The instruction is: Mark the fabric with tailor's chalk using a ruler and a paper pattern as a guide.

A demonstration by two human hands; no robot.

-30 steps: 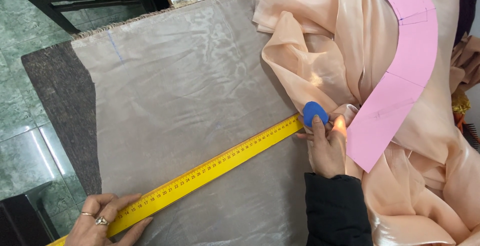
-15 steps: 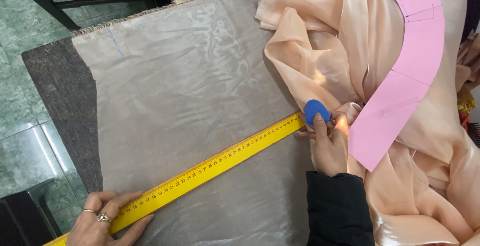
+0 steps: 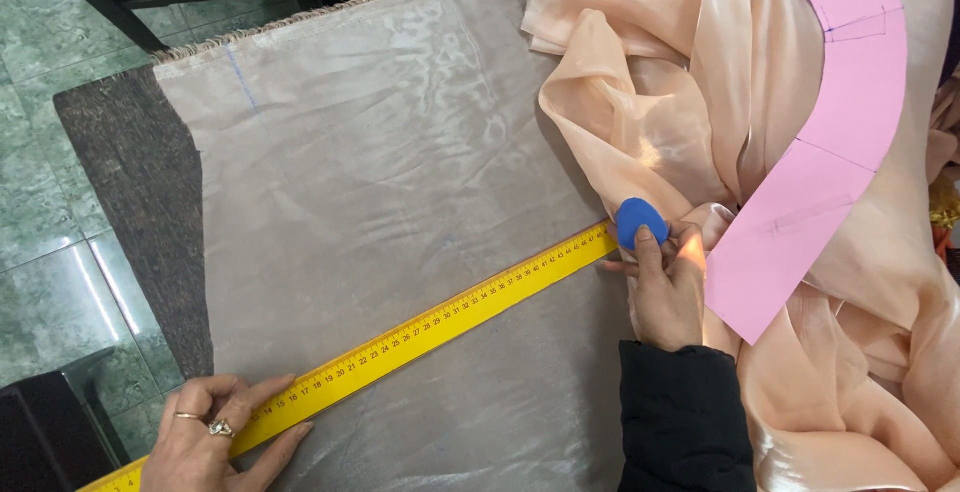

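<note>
A long yellow ruler [image 3: 430,327] lies slantwise across a flat sheet of pale peach fabric [image 3: 380,172]. My left hand [image 3: 215,442], wearing rings, presses down on the ruler's near end at the bottom left. My right hand [image 3: 668,287], in a black sleeve, pinches a blue piece of tailor's chalk [image 3: 640,220] right at the ruler's far end, touching the fabric there.
Bunched shiny peach fabric [image 3: 650,82] is heaped on the right, with a curved pink paper pattern [image 3: 830,152] lying on it. The dark felt table top [image 3: 130,182] shows at the left, beyond it green floor tiles [image 3: 50,102] and a black stool [image 3: 50,432].
The view has drifted slightly. Both hands, the ruler and the chalk keep their places.
</note>
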